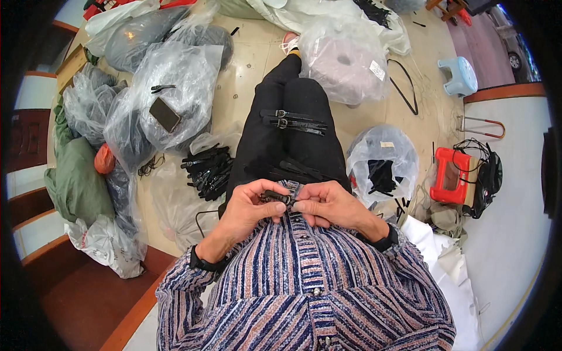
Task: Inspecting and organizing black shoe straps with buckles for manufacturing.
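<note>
Close to my chest, my left hand [247, 212] pinches a small black buckle strap [275, 198] between thumb and fingers. My right hand [335, 205] meets it from the other side, thumb and forefinger closed at the strap's end. Fingers cover much of the piece. Across my thighs lie a few black straps with silver buckles [294, 121], and more dark straps [298, 169] rest nearer my waist. A heap of black straps [208, 171] sits on the floor beside my left leg. Right of my legs, an open clear plastic bag [366, 143] holds black straps [381, 175].
Stuffed clear bags crowd the left, one carrying a phone [165, 114] and a black strap [163, 88]. A large plastic-wrapped bundle [342, 61] lies ahead. To the right are a light-blue stool [458, 77], a red-framed box [451, 175] and a white wall [508, 152].
</note>
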Motion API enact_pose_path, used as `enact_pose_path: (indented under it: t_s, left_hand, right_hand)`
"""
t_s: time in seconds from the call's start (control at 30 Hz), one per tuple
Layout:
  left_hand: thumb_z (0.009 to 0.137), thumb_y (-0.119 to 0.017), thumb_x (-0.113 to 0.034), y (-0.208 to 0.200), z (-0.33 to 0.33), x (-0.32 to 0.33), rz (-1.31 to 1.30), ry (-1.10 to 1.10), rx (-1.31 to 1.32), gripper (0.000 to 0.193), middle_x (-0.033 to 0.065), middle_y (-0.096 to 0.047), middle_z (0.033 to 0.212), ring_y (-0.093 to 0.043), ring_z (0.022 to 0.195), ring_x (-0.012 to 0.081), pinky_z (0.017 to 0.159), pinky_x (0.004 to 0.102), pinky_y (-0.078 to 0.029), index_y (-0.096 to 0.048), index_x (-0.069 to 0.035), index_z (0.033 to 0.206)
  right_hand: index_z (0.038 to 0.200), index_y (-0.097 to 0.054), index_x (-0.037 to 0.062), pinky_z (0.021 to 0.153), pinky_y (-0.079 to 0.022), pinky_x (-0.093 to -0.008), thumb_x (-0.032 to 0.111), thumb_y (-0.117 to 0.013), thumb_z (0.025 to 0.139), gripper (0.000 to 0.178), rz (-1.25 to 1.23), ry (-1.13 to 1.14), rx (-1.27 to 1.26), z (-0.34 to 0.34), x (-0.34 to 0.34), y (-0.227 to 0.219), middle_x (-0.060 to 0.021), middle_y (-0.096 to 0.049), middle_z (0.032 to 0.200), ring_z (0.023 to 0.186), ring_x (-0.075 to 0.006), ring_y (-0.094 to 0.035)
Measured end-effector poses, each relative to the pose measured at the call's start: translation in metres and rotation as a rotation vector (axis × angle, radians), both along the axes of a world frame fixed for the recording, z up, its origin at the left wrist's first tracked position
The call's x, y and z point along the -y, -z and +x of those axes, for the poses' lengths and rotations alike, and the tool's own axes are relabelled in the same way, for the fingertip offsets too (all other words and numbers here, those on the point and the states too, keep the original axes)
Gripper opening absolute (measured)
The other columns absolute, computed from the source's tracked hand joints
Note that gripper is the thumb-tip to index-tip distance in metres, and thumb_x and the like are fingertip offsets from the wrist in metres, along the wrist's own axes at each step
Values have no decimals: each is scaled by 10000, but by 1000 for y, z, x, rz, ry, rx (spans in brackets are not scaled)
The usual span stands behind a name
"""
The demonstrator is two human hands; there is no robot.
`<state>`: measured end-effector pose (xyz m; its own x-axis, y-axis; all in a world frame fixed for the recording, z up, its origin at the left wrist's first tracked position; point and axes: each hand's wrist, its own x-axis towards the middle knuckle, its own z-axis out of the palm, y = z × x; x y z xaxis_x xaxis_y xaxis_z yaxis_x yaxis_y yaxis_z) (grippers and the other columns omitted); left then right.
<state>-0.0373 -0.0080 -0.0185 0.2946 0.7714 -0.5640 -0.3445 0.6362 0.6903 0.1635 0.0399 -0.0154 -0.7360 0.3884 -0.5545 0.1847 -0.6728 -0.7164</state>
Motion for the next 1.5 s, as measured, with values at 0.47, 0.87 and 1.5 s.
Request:
enact_pose_path:
  t_s: [0.47,0.87,1.5]
  left_hand:
    - [745,-645,19,0,11,36,38,10,-45,245,65,-625,815,-582,644,66,555,158,-469,-587,22,983]
    - [721,-666,24,3,13,37,48,43,-62,249,71,-629,851,-586,681,53,591,152,-481,-601,18,961]
    - [750,-649,1,3,17,32,42,4,-51,254,78,-617,831,-571,653,68,555,165,-463,-568,31,988]
  right_hand:
    - [842,-568,35,404,-301,-169,203,-513,879,180,-86,-48,-32,11,27,-1,10,-534,594,462,-18,-406]
    - [817,-567,53,430,-319,-166,238,-525,874,198,-90,-56,5,9,30,4,27,-521,590,497,-19,-428]
    - [776,-583,52,432,-310,-174,246,-492,888,242,-57,-39,67,5,25,-5,29,-502,558,481,-26,-411]
